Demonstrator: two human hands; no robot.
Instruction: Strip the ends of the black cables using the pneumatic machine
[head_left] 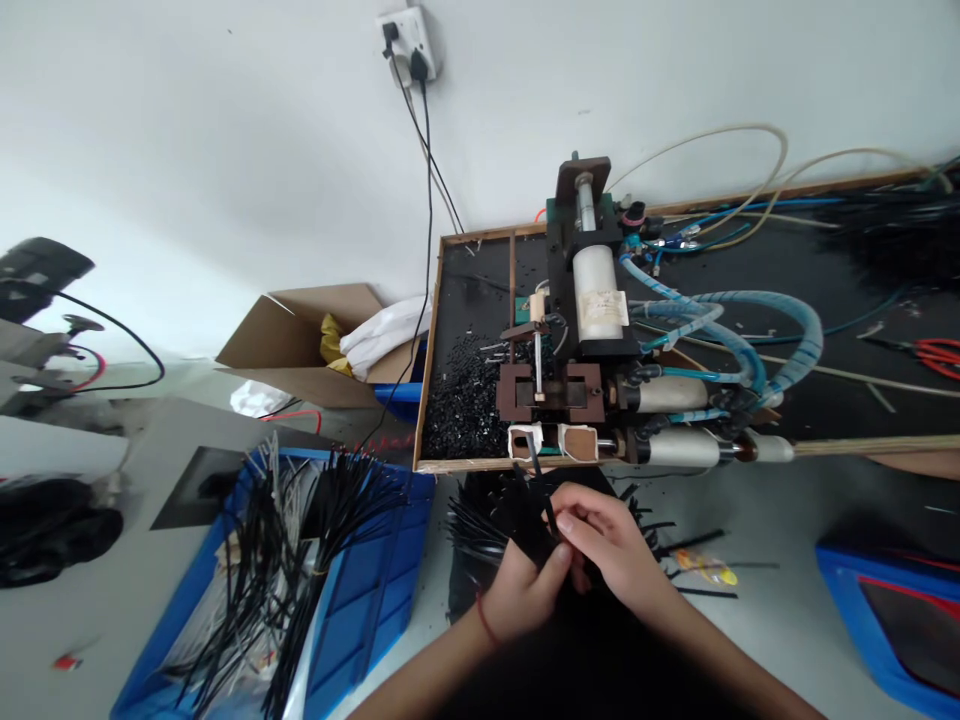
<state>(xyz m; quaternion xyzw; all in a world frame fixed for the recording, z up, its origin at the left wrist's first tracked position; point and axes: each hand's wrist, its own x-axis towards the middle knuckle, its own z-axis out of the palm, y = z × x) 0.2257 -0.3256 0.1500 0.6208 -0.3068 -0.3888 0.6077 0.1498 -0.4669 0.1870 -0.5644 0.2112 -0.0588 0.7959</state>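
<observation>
At a cluttered grey workbench [787,620], a pneumatic machine [592,350] sits just beyond the hands. The right hand [611,545] pinches one black wire [541,485] between closed fingertips; the left hand [525,590] clasps a wire bundle [487,520].

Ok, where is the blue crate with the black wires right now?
In the head view the blue crate sits at lower left on the table, left of the left hand and just below the wooden tray of black scraps.
</observation>
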